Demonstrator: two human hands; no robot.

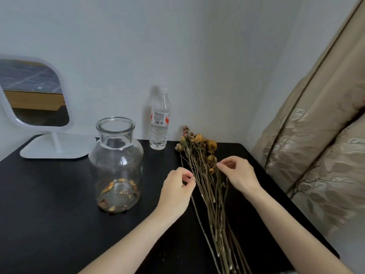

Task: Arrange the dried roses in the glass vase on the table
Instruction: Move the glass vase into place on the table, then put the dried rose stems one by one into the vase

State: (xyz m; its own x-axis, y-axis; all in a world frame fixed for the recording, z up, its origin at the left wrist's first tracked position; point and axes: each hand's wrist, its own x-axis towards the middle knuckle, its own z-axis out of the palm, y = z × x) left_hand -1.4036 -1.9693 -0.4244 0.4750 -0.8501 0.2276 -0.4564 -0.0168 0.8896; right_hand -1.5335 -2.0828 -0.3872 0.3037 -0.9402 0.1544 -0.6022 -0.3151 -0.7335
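Right now I am watching both hands working at the dried roses [205, 175], which are lying flat on the black table [49, 214] at about three o'clock from the glass vase [116, 165]. The left hand [175, 190] is pinching at the stems, though I cannot tell whether it is actually gripping one; the right hand [239, 173] is curling loosely, fingertips near a bloom, holding nothing clearly. I am judging the brittle heads likely to shed or snap if stems snag while being separated.
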